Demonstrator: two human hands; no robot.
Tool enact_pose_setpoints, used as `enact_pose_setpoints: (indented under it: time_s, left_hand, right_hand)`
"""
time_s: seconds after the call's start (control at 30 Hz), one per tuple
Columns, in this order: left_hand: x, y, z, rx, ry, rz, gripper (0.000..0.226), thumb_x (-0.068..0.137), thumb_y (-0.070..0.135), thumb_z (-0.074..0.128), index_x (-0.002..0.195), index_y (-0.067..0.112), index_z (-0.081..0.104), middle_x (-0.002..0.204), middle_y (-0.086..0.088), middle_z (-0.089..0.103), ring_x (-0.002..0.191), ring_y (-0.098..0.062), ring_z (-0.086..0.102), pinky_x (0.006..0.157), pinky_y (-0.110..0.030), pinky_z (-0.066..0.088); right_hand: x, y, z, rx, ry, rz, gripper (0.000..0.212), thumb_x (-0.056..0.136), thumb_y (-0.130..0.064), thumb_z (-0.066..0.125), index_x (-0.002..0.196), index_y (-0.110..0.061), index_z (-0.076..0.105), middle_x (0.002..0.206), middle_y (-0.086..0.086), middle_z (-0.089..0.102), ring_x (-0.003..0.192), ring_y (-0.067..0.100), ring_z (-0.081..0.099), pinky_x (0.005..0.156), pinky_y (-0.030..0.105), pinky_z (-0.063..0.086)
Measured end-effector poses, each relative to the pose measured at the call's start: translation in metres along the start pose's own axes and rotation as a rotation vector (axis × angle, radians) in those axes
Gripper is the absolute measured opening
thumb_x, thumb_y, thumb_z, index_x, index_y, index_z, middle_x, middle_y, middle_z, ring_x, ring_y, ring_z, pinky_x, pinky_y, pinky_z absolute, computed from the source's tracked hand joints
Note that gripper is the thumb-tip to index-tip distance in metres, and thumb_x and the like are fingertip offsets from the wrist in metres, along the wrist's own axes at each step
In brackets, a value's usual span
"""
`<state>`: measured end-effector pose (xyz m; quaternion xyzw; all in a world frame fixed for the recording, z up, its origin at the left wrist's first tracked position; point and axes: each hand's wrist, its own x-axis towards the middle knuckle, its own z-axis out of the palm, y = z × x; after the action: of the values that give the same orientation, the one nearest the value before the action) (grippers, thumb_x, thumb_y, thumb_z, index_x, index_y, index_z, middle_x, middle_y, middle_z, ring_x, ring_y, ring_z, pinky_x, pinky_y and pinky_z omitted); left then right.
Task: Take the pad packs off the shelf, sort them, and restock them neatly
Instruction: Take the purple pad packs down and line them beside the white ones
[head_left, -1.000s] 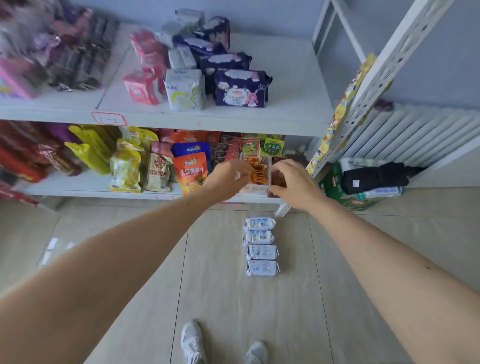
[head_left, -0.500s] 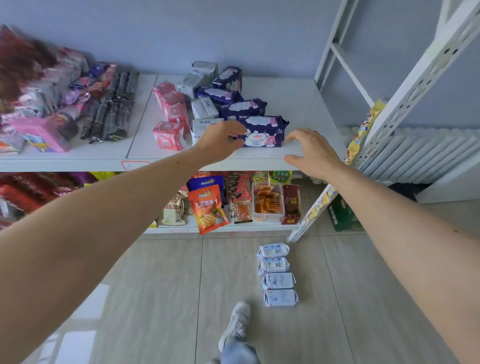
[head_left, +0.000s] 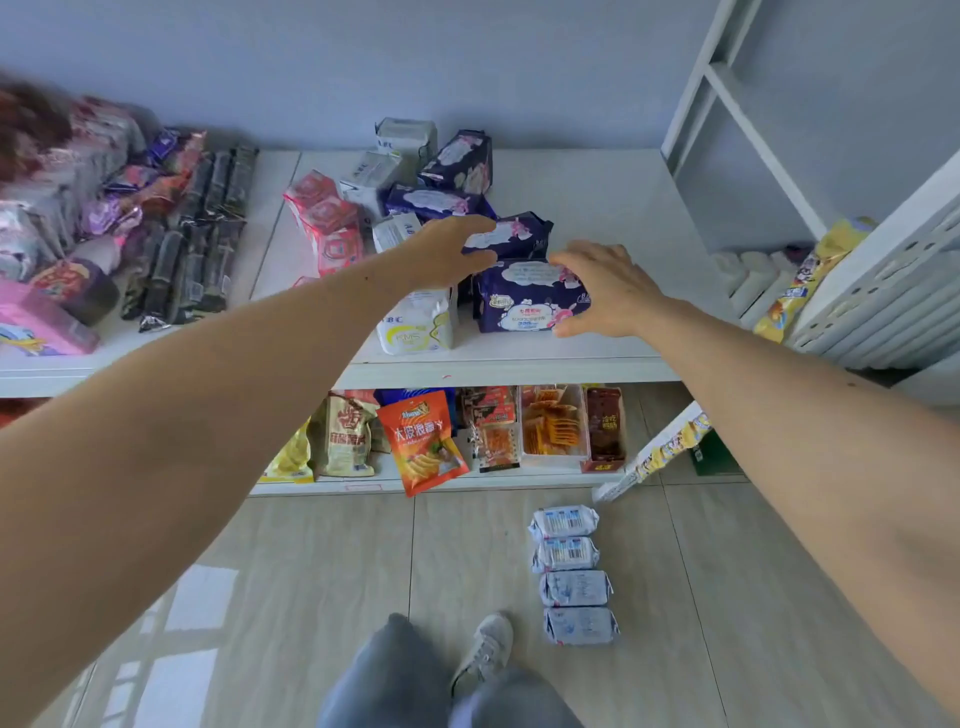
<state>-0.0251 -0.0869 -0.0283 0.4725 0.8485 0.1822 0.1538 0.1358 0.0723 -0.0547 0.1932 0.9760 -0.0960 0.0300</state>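
Note:
Pad packs crowd the middle of the upper shelf (head_left: 597, 197): a row of navy packs, white packs (head_left: 415, 322) and pink packs (head_left: 332, 228). The front navy pack (head_left: 524, 304) stands near the shelf's edge. My right hand (head_left: 608, 291) is at this pack's right end, fingers spread over its top corner and thumb low beside it. My left hand (head_left: 447, 249) hovers at the pack's upper left, fingers and thumb spread around the left end of the navy pack behind (head_left: 524, 234). Several white-blue packs (head_left: 571, 571) lie in a line on the floor.
Dark wrapped packs (head_left: 197, 234) and pink goods fill the shelf's left part. Snack bags, one orange (head_left: 423, 441), hang over the lower shelf. A white perforated shelf post (head_left: 883, 249) leans at the right. My shoe (head_left: 485, 649) is on the tiled floor near the floor packs.
Both hands left the snack box on the lower shelf, rose to the upper shelf and closed in on the front navy pack. The view tilted up.

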Motion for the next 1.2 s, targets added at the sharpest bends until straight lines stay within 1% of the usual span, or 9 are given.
enact_pose_setpoints:
  time_s: [0.2, 0.3, 0.5, 0.63, 0.7, 0.83, 0.9, 1.07, 1.2]
  left_hand:
    - [0.035, -0.011, 0.009, 0.021, -0.032, -0.029, 0.041, 0.1, 0.03, 0.041, 0.136, 0.015, 0.048, 0.132, -0.013, 0.054, 0.119, -0.031, 0.051, 0.094, -0.033, 0.038]
    - [0.044, -0.017, 0.012, 0.041, -0.07, -0.003, 0.03, 0.1, 0.026, 0.036, 0.11, 0.007, 0.057, 0.112, -0.014, 0.06, 0.101, -0.024, 0.053, 0.083, -0.03, 0.037]
    - [0.064, -0.016, 0.013, -0.013, -0.106, 0.027, 0.038, 0.101, 0.028, 0.037, 0.136, 0.018, 0.05, 0.134, -0.005, 0.055, 0.12, -0.024, 0.051, 0.099, -0.029, 0.037]
    - [0.076, -0.012, 0.011, -0.112, -0.057, 0.054, 0.037, 0.098, 0.024, 0.047, 0.133, 0.014, 0.053, 0.135, -0.004, 0.055, 0.122, -0.022, 0.051, 0.101, -0.029, 0.036]
    - [0.081, -0.014, 0.011, -0.095, -0.003, 0.082, 0.039, 0.093, 0.024, 0.056, 0.131, 0.015, 0.055, 0.134, -0.004, 0.056, 0.122, -0.022, 0.051, 0.1, -0.03, 0.037]
    - [0.087, -0.019, 0.016, 0.023, -0.038, 0.136, 0.054, 0.084, 0.028, 0.068, 0.134, 0.015, 0.053, 0.134, -0.007, 0.055, 0.122, -0.025, 0.049, 0.101, -0.032, 0.034]
    - [0.09, -0.022, 0.021, 0.035, -0.045, 0.129, 0.061, 0.081, 0.029, 0.072, 0.136, 0.015, 0.05, 0.133, -0.007, 0.055, 0.123, -0.025, 0.048, 0.101, -0.033, 0.033]
    - [0.094, -0.026, 0.026, 0.077, -0.039, 0.126, 0.065, 0.076, 0.028, 0.077, 0.135, 0.017, 0.052, 0.133, -0.006, 0.056, 0.122, -0.025, 0.049, 0.104, -0.037, 0.036]
    - [0.096, -0.025, 0.026, 0.133, -0.011, 0.151, 0.059, 0.078, 0.027, 0.075, 0.132, 0.022, 0.054, 0.13, -0.007, 0.057, 0.117, -0.027, 0.052, 0.098, -0.041, 0.042]
  right_hand:
    - [0.018, 0.018, 0.014, 0.042, -0.033, 0.027, 0.092, 0.068, -0.039, 0.081, 0.143, -0.026, 0.03, 0.145, 0.002, 0.035, 0.128, 0.027, 0.038, 0.096, 0.046, 0.042]
    - [0.023, 0.023, 0.015, 0.074, 0.014, 0.03, 0.072, 0.079, -0.03, 0.073, 0.141, -0.028, 0.035, 0.141, 0.001, 0.04, 0.122, 0.025, 0.045, 0.084, 0.039, 0.044]
    - [0.023, 0.044, 0.001, 0.083, -0.016, 0.018, 0.06, 0.082, -0.022, 0.071, 0.136, -0.026, 0.045, 0.133, 0.001, 0.045, 0.117, 0.025, 0.046, 0.082, 0.035, 0.042]
    - [0.011, 0.069, -0.007, 0.113, -0.052, 0.057, 0.06, 0.076, -0.021, 0.076, 0.13, -0.029, 0.05, 0.126, 0.002, 0.049, 0.113, 0.027, 0.049, 0.09, 0.046, 0.046]
    - [0.007, 0.076, -0.007, 0.128, -0.063, 0.061, 0.066, 0.071, -0.021, 0.08, 0.129, -0.028, 0.05, 0.126, 0.002, 0.048, 0.113, 0.026, 0.049, 0.092, 0.045, 0.045]
    - [0.006, 0.077, -0.002, 0.146, -0.079, 0.089, 0.093, 0.063, -0.028, 0.086, 0.139, -0.029, 0.033, 0.14, 0.003, 0.039, 0.121, 0.024, 0.045, 0.097, 0.045, 0.044]
    - [0.008, 0.076, 0.003, 0.143, -0.085, 0.088, 0.098, 0.061, -0.031, 0.087, 0.14, -0.031, 0.03, 0.141, 0.002, 0.039, 0.122, 0.025, 0.046, 0.097, 0.046, 0.044]
    - [0.01, 0.077, 0.009, 0.157, -0.071, 0.065, 0.084, 0.067, -0.028, 0.083, 0.138, -0.028, 0.037, 0.133, 0.003, 0.043, 0.116, 0.025, 0.048, 0.092, 0.045, 0.046]
    - [0.008, 0.077, 0.01, 0.208, -0.042, 0.048, 0.078, 0.069, -0.022, 0.083, 0.136, -0.023, 0.042, 0.126, 0.006, 0.047, 0.111, 0.024, 0.049, 0.091, 0.04, 0.046]
